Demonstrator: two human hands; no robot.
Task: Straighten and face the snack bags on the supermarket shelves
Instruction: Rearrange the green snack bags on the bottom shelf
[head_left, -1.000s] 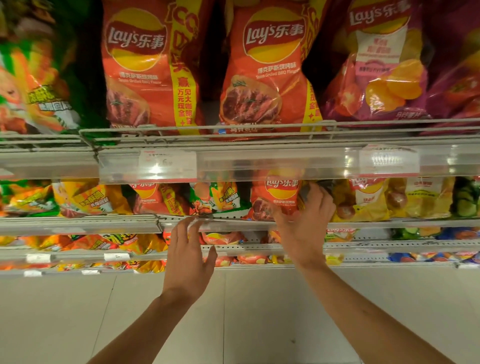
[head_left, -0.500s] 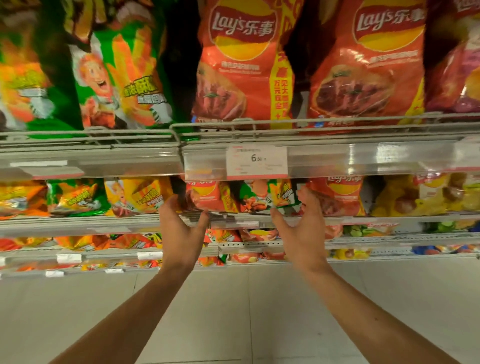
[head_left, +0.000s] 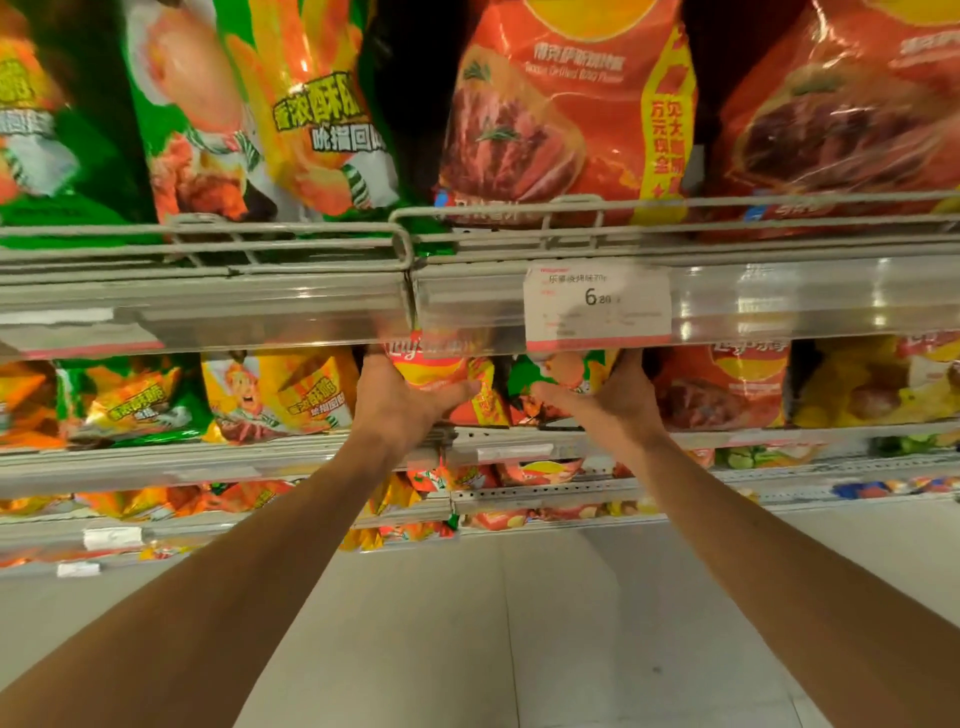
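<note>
Supermarket aisle: tiered wire shelves (head_left: 675, 208), snack bags (head_left: 561, 119), price tag (head_left: 597, 306)

fingertips: both the left hand (head_left: 396, 402) and right hand (head_left: 613, 400) hidden behind the shelf rail (head_left: 260, 312)
price label (head_left: 597, 306): above the right fingers, small print blurred

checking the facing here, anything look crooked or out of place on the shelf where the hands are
Yes. The left hand grips a small red chip bag and the right hand a green bag; both bags lean toward each other, crowded together. Neighbouring bags sit squarer.
</note>
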